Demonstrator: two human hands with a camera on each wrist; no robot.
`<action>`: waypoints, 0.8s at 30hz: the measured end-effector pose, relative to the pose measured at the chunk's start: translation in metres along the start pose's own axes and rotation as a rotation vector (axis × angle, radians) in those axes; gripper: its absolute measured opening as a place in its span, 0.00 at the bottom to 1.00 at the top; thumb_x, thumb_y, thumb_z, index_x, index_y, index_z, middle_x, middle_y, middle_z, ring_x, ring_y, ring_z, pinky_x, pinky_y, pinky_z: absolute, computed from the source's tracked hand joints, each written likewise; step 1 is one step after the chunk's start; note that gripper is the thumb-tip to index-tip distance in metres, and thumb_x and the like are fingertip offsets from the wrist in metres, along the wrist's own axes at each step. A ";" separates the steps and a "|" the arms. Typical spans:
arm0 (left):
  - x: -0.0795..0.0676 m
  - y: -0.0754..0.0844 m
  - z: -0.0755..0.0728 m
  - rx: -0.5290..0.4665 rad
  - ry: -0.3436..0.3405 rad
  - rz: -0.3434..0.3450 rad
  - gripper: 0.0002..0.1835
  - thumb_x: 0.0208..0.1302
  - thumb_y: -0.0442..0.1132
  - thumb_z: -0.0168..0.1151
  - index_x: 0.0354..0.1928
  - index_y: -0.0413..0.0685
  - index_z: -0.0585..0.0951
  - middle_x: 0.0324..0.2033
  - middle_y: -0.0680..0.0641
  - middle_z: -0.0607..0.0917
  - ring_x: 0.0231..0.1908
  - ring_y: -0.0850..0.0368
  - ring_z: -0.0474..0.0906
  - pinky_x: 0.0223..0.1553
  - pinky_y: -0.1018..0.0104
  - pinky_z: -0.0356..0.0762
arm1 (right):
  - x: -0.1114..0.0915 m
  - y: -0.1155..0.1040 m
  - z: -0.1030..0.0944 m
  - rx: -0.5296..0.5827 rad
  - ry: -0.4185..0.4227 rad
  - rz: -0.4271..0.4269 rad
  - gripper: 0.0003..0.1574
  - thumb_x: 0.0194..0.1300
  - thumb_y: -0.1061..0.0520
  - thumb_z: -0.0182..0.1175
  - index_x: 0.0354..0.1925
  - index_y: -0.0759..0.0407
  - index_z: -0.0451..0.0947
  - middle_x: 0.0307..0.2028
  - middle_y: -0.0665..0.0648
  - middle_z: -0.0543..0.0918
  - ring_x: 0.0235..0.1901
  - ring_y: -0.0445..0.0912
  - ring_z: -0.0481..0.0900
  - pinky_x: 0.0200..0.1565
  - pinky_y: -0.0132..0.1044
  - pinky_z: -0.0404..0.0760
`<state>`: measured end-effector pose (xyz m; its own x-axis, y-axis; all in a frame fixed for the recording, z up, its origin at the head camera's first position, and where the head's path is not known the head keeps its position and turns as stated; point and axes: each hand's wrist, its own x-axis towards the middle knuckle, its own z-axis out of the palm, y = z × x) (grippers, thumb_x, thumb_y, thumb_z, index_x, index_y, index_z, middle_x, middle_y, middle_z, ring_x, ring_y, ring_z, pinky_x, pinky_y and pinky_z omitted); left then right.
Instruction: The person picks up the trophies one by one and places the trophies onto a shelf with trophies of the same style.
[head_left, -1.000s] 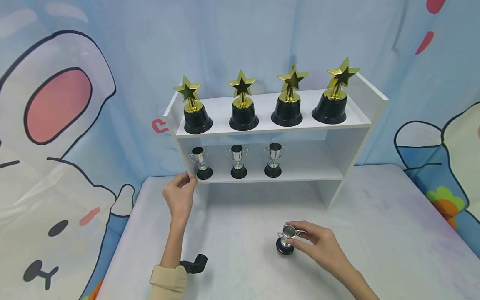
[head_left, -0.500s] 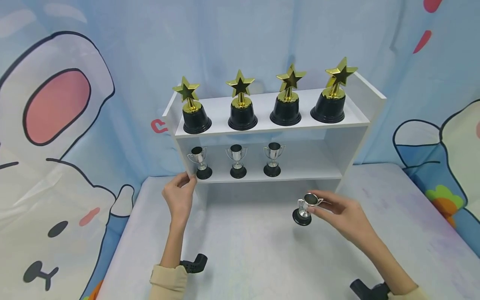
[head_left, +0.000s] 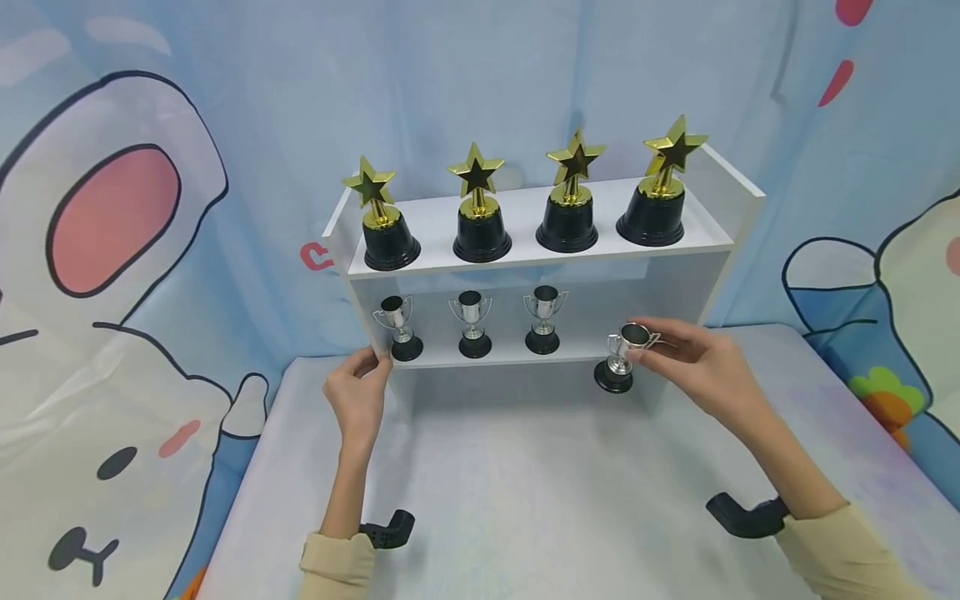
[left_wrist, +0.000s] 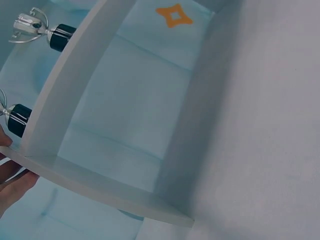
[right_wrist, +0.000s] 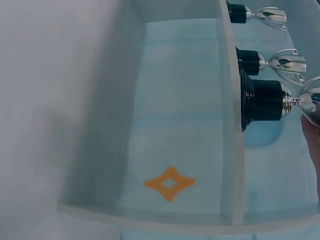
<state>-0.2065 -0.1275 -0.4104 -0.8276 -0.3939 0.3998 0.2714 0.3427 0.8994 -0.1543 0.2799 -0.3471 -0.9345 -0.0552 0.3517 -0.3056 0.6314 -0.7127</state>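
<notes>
My right hand [head_left: 697,367] pinches a small silver trophy cup [head_left: 621,354] with a black base, held just in front of the middle shelf at its right part. In the right wrist view this trophy cup [right_wrist: 267,100] overlaps the shelf edge, and only a bit of the hand shows at the right border. My left hand [head_left: 360,387] grips the left side panel of the white shelf unit [head_left: 525,360] between thumb and fingers. Close by that hand stands a silver cup [head_left: 397,327]; two more, a middle cup [head_left: 471,322] and another cup [head_left: 543,318], stand along the same shelf.
On the top shelf stand several gold star trophies [head_left: 480,225] with black bases. The unit rests on a pale table [head_left: 510,492], with a light blue printed curtain [head_left: 300,125] behind it. A black camera mount [head_left: 750,515] is worn on each wrist.
My right hand has lifted the trophy cup off the table and carried it up, away from me and slightly right, to the middle shelf. The left hand stays on the side panel.
</notes>
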 end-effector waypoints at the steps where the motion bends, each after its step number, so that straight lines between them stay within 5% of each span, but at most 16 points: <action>1: 0.000 0.000 0.000 0.000 -0.001 0.001 0.10 0.63 0.30 0.67 0.45 0.37 0.90 0.39 0.37 0.91 0.43 0.45 0.91 0.46 0.51 0.88 | 0.003 -0.001 -0.001 -0.004 0.001 0.004 0.30 0.66 0.53 0.71 0.65 0.56 0.80 0.54 0.64 0.87 0.41 0.19 0.80 0.42 0.15 0.78; 6: -0.001 0.000 0.000 -0.004 0.006 -0.005 0.09 0.63 0.30 0.67 0.45 0.38 0.90 0.39 0.37 0.91 0.42 0.45 0.91 0.44 0.57 0.88 | 0.018 -0.006 -0.004 -0.022 0.003 0.048 0.32 0.67 0.45 0.70 0.66 0.54 0.79 0.55 0.62 0.87 0.40 0.21 0.80 0.40 0.16 0.78; 13: -0.001 0.000 -0.001 -0.015 -0.003 -0.004 0.09 0.64 0.30 0.67 0.45 0.38 0.90 0.40 0.37 0.91 0.43 0.45 0.90 0.46 0.54 0.88 | 0.040 -0.010 -0.003 -0.052 0.007 0.095 0.36 0.67 0.38 0.68 0.66 0.54 0.79 0.57 0.62 0.86 0.52 0.57 0.87 0.41 0.15 0.75; 17: -0.001 -0.001 -0.001 -0.023 -0.006 -0.002 0.09 0.64 0.29 0.67 0.45 0.38 0.90 0.40 0.37 0.91 0.43 0.45 0.90 0.46 0.53 0.88 | 0.049 -0.009 0.001 -0.038 0.012 0.094 0.36 0.67 0.40 0.69 0.66 0.56 0.79 0.59 0.63 0.84 0.53 0.60 0.86 0.42 0.14 0.73; 21: -0.001 -0.001 0.000 -0.025 -0.007 0.010 0.09 0.64 0.29 0.67 0.45 0.38 0.90 0.39 0.37 0.91 0.42 0.45 0.91 0.45 0.53 0.88 | 0.055 -0.006 0.003 -0.063 0.024 0.069 0.35 0.69 0.43 0.68 0.66 0.59 0.78 0.59 0.65 0.83 0.53 0.62 0.86 0.52 0.32 0.85; 24: 0.000 -0.002 0.000 -0.022 -0.004 0.010 0.09 0.63 0.29 0.67 0.45 0.38 0.90 0.39 0.37 0.91 0.42 0.45 0.91 0.45 0.51 0.88 | 0.059 -0.005 0.004 -0.088 0.036 0.058 0.34 0.69 0.44 0.67 0.66 0.60 0.78 0.58 0.66 0.83 0.53 0.63 0.85 0.57 0.49 0.84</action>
<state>-0.2065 -0.1281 -0.4120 -0.8268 -0.3874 0.4078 0.2898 0.3280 0.8991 -0.2087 0.2702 -0.3254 -0.9423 0.0102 0.3347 -0.2328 0.6984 -0.6767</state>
